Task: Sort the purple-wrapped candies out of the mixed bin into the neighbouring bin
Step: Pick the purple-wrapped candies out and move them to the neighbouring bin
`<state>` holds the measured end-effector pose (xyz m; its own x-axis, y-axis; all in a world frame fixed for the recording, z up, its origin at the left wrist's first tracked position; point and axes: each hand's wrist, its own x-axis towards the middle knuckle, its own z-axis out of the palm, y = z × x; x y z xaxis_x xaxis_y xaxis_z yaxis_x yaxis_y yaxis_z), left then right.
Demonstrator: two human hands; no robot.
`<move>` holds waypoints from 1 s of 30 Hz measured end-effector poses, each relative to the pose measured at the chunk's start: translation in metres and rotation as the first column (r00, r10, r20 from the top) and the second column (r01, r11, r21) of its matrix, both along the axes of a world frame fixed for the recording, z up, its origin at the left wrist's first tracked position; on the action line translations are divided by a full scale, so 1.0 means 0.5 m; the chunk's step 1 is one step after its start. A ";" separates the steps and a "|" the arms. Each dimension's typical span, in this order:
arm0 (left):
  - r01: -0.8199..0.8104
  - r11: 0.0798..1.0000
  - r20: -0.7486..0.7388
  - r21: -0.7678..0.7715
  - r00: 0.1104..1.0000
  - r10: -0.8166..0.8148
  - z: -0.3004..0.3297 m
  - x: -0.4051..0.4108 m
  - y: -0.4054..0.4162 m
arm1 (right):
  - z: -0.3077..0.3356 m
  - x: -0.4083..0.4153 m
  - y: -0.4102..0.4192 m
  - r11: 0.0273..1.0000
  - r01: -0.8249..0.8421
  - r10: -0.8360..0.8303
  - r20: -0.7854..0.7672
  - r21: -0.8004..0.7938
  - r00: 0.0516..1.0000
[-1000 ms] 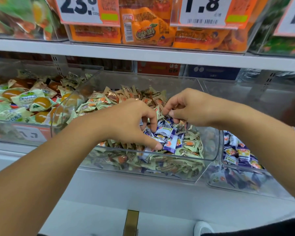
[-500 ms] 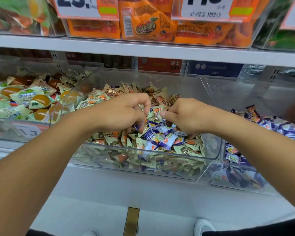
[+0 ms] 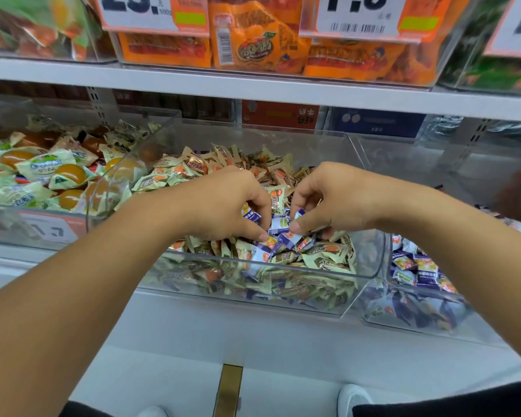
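hands first, in the head view, the only view you have: your left hand (image 3: pixel 220 203) and your right hand (image 3: pixel 331 200) are both down in the mixed bin (image 3: pixel 370 266), the clear plastic one in the middle of the shelf, close together over its front half. your left grip is curled, with thumb and fingers pinching a purple-wrapped candy (image 3: pixel 251 214) that shows between them. your right grip is curled too, thumb pressed down and fingertips tucked under, closed on another purple wrapper (image 3: pixel 299 213) at the fingertips. more purple-wrapped candies (image 3: pixel 286 237) lie loose just below and between both hands, touching the cream and orange wrapped candies (image 3: pixel 199 168) that fill the rest of that bin.

the neighbouring bin (image 3: pixel 409 323) sits just to the right of the mixed one, its wall touching or nearly touching; you cannot tell which. it holds a heap of purple-wrapped pieces (image 3: pixel 420 270), partly hidden behind your right forearm.

to the left stands a third clear bin (image 3: pixel 0 230) with pale green wrapped sweets with orange centres (image 3: pixel 63 176). above, a grey shelf (image 3: pixel 283 91) carries orange packets (image 3: pixel 253 40) behind two white and orange price tags (image 3: pixel 151 13). at the bottom edge you see a white shoe tip (image 3: pixel 352 398) on the pale floor (image 3: pixel 169 377), beside a brass-coloured strip (image 3: pixel 229 389).
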<state>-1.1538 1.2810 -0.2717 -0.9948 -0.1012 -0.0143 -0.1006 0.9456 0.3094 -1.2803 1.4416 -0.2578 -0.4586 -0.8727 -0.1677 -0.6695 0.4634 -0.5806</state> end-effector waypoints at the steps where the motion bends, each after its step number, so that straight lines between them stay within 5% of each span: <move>1: -0.001 1.000 -0.022 0.009 1.000 0.001 0.000 0.001 -0.002 | 0.001 -0.001 0.000 1.000 0.008 -0.008 0.005 -0.016 1.000; 7: -0.027 0.998 -0.059 0.059 0.998 0.030 -0.008 0.001 -0.021 | 0.010 0.000 -0.001 0.990 0.126 -0.115 0.148 -0.062 0.982; 12: -0.003 0.983 -0.076 0.183 0.997 0.017 0.002 0.009 -0.014 | 0.022 -0.001 -0.007 1.000 -0.020 0.016 -0.173 -0.023 0.985; 19: -0.045 0.978 -0.036 0.203 0.998 0.054 0.020 0.020 -0.023 | 0.013 0.019 -0.027 0.939 -0.345 0.344 -0.128 0.015 0.930; 25: -0.092 0.983 0.029 0.158 0.996 0.088 0.021 0.031 -0.042 | -0.012 0.053 -0.070 0.929 -0.329 0.366 -0.294 0.169 0.883; 30: -0.098 0.970 -0.015 0.222 0.994 0.104 0.018 0.030 -0.035 | -0.008 0.028 -0.075 0.956 -0.286 0.289 -0.377 0.066 0.880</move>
